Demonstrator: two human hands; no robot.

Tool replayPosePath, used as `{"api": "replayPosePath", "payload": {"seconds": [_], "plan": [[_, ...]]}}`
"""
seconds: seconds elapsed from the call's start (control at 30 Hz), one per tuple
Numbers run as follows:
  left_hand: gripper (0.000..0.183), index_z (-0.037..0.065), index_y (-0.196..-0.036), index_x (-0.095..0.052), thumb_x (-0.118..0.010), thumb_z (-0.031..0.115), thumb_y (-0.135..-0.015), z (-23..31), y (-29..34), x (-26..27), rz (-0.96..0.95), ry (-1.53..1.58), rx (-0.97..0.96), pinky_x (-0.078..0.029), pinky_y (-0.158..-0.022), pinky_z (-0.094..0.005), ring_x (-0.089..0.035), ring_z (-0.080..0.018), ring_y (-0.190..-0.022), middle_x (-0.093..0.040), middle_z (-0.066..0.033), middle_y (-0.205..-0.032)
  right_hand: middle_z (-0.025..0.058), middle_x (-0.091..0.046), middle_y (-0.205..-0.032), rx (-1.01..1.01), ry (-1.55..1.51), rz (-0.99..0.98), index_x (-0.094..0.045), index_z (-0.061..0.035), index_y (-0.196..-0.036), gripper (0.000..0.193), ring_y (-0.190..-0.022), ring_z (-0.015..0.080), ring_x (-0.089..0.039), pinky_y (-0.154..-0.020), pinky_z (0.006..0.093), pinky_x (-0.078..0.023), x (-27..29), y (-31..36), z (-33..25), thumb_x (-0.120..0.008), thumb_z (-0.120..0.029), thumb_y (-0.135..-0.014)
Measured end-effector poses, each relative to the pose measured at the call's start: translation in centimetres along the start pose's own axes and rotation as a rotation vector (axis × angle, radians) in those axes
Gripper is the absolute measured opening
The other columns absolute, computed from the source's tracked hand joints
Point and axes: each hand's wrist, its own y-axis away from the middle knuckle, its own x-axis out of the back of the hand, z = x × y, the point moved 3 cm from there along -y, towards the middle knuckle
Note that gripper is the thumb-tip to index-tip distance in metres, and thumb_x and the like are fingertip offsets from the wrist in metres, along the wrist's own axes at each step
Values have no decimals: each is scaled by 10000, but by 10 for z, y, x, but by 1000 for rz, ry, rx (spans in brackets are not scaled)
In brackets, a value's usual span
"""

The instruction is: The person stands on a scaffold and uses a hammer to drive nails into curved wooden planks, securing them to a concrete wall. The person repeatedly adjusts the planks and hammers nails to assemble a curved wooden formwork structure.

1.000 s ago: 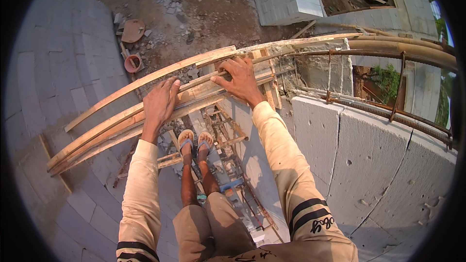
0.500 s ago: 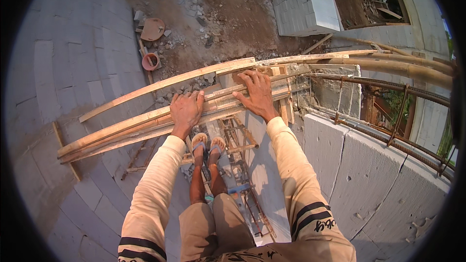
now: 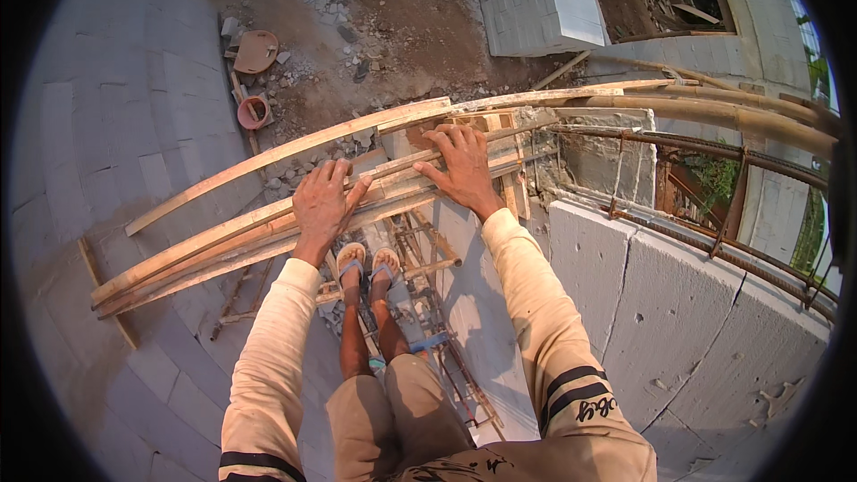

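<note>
Long, narrow timber boards (image 3: pixel 192 259) run side by side across the opening below me, with a gap between them. My left hand (image 3: pixel 326 207) is closed over the near board, its fingers bent over the far side and its thumb pointing right. Farther right, my right hand (image 3: pixel 462 170) grips the same timber near its right end, fingers curled over the far edge. The undersides of the fingers are hidden. Beyond both hands lies a separate curved-looking wooden strip (image 3: pixel 286 150).
My sandalled feet (image 3: pixel 353 259) stand on a support far below, by a rebar cage (image 3: pixel 446 348). On the right are a pale block wall (image 3: pixel 669 303), steel bars (image 3: pixel 687 141) and bamboo poles (image 3: pixel 714 113). A block stack (image 3: pixel 536 0) and pink bucket (image 3: pixel 253 112) sit on the ground beyond.
The view has shifted slightly, so the scene sits a little farther left and up. My left hand's fingers look straighter than before; both hands stay on the timber.
</note>
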Motion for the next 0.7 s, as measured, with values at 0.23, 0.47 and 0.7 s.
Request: {"api": "replayPosePath", "payload": {"seconds": [0.23, 0.47, 0.7], "plan": [[343, 124, -1046, -731, -745, 461, -987, -4, 10, 1, -36, -7, -107, -552, -758, -410, -669, -261, -936, -648, -50, -977, 64, -673, -1118, 50, -58, 72, -755, -112, -1119, 513, -1112, 280, -592, -1096, 500, -376, 0, 1, 1, -770, -596, -949], [326, 145, -991, -708, -696, 466, -1042, -2, 6, 2, -144, 26, -23, -529, -675, -442, -711, -293, -778, -686, -66, -819, 42, -679, -992, 36, -115, 99, -774, -113, -1030, 465, -1031, 259, -598, -1081, 480, -365, 0, 2, 3, -800, -567, -931], [423, 148, -1013, -710, -596, 549, -1089, 1, 4, 5, -223, 0, -18, -530, -642, -465, -718, -332, -734, -706, -116, -774, 34, -709, -955, 25, -109, 126, -787, -99, -986, 478, -1003, 255, -610, -1074, 467, -386, -1, 4, 3, -821, -569, -903]]}}
